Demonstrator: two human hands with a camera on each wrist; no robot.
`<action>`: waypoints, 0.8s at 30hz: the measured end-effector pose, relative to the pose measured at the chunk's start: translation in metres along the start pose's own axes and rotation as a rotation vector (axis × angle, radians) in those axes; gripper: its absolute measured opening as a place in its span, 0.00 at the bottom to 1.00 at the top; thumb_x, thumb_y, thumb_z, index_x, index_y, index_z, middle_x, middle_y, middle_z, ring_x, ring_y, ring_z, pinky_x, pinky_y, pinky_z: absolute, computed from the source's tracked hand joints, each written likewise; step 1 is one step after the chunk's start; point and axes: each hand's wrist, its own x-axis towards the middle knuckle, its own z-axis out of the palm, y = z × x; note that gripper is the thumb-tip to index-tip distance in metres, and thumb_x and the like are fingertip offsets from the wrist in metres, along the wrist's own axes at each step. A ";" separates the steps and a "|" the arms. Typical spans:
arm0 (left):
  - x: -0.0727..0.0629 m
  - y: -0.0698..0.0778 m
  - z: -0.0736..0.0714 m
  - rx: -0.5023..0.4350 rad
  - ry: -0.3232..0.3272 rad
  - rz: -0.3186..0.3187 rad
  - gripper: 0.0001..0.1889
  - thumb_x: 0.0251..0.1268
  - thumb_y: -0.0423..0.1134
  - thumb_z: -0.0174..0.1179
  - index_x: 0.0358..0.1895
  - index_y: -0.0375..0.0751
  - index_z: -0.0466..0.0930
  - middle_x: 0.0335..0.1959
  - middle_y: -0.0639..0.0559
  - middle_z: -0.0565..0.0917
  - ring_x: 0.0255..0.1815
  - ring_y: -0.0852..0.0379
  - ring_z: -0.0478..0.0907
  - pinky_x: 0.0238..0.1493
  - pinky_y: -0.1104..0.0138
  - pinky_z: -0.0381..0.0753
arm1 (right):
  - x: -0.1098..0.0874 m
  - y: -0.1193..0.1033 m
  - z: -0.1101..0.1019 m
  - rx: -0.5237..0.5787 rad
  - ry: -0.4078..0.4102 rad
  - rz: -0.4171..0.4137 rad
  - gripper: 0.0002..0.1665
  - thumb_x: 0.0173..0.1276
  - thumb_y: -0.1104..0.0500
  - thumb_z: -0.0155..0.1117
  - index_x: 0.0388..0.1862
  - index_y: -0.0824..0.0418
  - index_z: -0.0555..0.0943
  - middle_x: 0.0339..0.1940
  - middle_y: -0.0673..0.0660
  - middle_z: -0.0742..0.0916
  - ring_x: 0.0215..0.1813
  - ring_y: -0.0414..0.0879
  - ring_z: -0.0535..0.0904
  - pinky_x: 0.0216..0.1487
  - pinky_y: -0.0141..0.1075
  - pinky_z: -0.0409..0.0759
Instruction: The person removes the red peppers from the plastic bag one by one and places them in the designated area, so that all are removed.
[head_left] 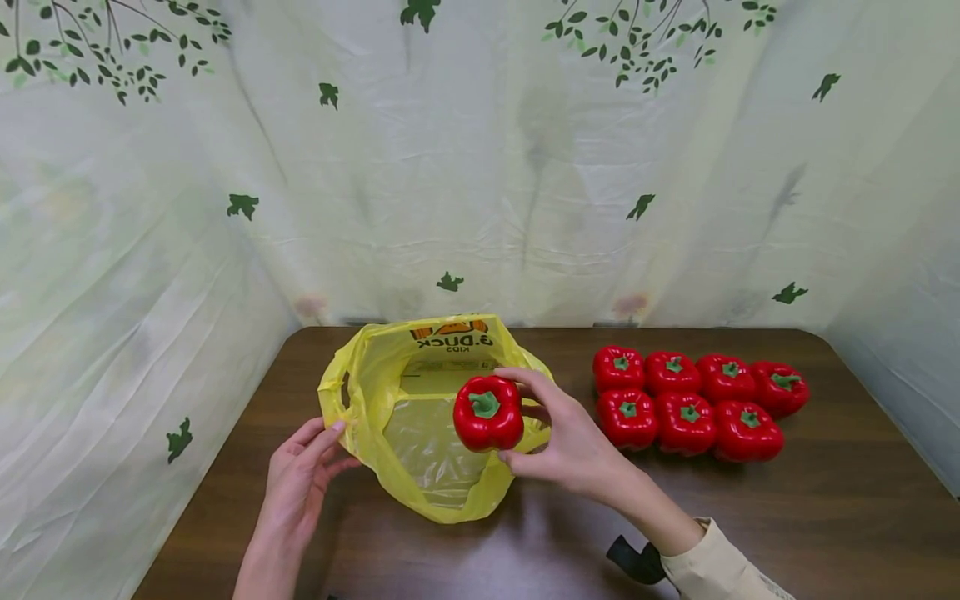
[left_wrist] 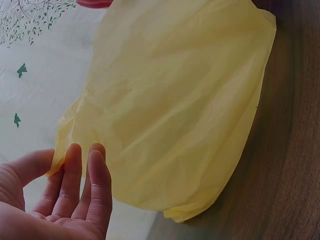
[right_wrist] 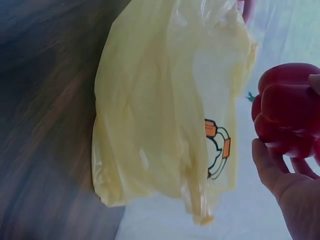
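Observation:
A yellow plastic bag (head_left: 375, 442) stands on the table with its mouth open and a printed duck logo inside its back wall. My left hand (head_left: 300, 475) pinches the bag's left rim between thumb and fingers; the left wrist view shows the fingertips on the yellow film. In my right hand (head_left: 566, 437) I grip a red bell pepper (head_left: 487, 412) with a green stem, held over the right part of the bag's opening. The right wrist view shows the bell pepper (right_wrist: 290, 110) up beside the bag's printed side (right_wrist: 217, 150).
Several red bell peppers (head_left: 686, 421) sit in two rows on the right of the brown wooden table (head_left: 847, 500). A pale curtain (head_left: 480, 167) with leaf prints hangs behind and along the sides. A black strap (head_left: 636, 560) lies by the right sleeve.

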 end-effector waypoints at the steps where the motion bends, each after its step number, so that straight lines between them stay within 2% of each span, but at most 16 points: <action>1: 0.000 0.000 0.000 -0.002 -0.001 0.001 0.04 0.70 0.32 0.60 0.39 0.43 0.84 0.35 0.54 0.86 0.34 0.58 0.84 0.33 0.63 0.86 | -0.002 0.000 -0.002 0.003 0.007 0.005 0.49 0.50 0.66 0.78 0.68 0.43 0.68 0.60 0.43 0.78 0.60 0.41 0.75 0.56 0.40 0.80; 13: -0.001 0.000 0.001 -0.007 -0.008 -0.007 0.04 0.70 0.33 0.61 0.40 0.42 0.85 0.35 0.53 0.87 0.34 0.58 0.85 0.34 0.62 0.86 | -0.028 -0.004 -0.028 0.009 0.061 0.014 0.48 0.51 0.64 0.79 0.69 0.46 0.67 0.60 0.47 0.79 0.60 0.45 0.75 0.59 0.43 0.79; 19: -0.001 0.000 0.001 -0.009 -0.001 -0.010 0.04 0.70 0.33 0.61 0.40 0.41 0.85 0.36 0.52 0.87 0.35 0.57 0.85 0.34 0.62 0.86 | -0.039 -0.001 -0.041 0.036 0.067 0.016 0.50 0.49 0.70 0.77 0.70 0.48 0.67 0.62 0.50 0.78 0.60 0.48 0.76 0.58 0.43 0.79; 24: -0.001 0.000 0.001 -0.007 -0.002 -0.010 0.04 0.70 0.33 0.61 0.39 0.41 0.85 0.36 0.52 0.87 0.35 0.57 0.85 0.34 0.62 0.86 | -0.050 0.001 -0.055 -0.005 0.093 0.021 0.50 0.49 0.69 0.78 0.70 0.48 0.67 0.62 0.50 0.78 0.58 0.48 0.78 0.54 0.42 0.81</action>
